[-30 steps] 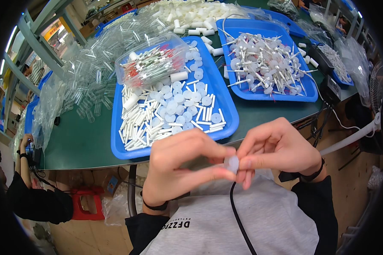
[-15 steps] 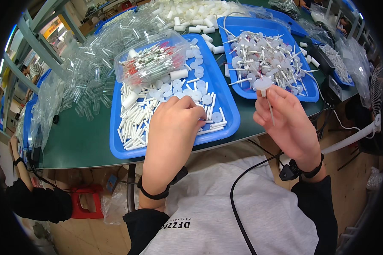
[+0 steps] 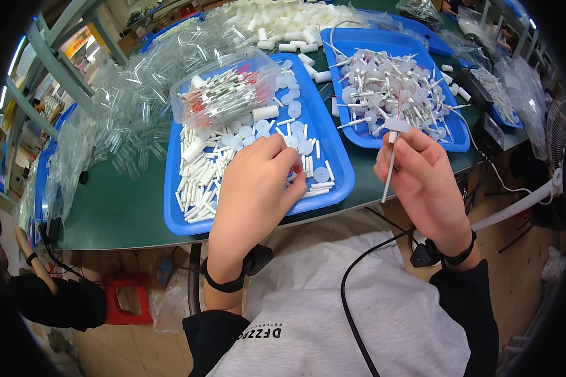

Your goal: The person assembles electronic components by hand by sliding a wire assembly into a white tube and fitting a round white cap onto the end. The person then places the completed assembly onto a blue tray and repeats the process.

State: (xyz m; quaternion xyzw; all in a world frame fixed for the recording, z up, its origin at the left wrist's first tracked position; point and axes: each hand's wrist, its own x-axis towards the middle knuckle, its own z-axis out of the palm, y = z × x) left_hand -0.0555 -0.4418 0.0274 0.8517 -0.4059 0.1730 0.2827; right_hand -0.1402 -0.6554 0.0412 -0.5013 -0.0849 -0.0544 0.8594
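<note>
My right hand [image 3: 418, 179], at the right, pinches an assembled piece [image 3: 396, 125]: a translucent white disc on top, a short white collar under it and a thin pale stick pointing down. It is just off the near edge of the right blue tray [image 3: 399, 141], which is heaped with similar disc-and-stick pieces [image 3: 393, 85]. My left hand [image 3: 258, 182] reaches into the left blue tray [image 3: 341, 166], over short white tubes [image 3: 201, 182] and loose discs [image 3: 305, 147]. Its thumb stands apart from the bent index finger; the other fingertips are hidden behind the hand.
A clear plastic box [image 3: 223, 94] of red-and-white and green-tinted thin parts sits on the left tray's far end. Clear tubes [image 3: 144, 88] pile up at the left, white cylinders [image 3: 289, 28] at the back. Black cable [image 3: 352, 264] crosses my lap. Another person's arm [image 3: 41, 267] is at far left.
The piece in my right hand has tilted, its stick now slanting toward the lower left. My left hand's thumb has come into view, apart from the index finger.
</note>
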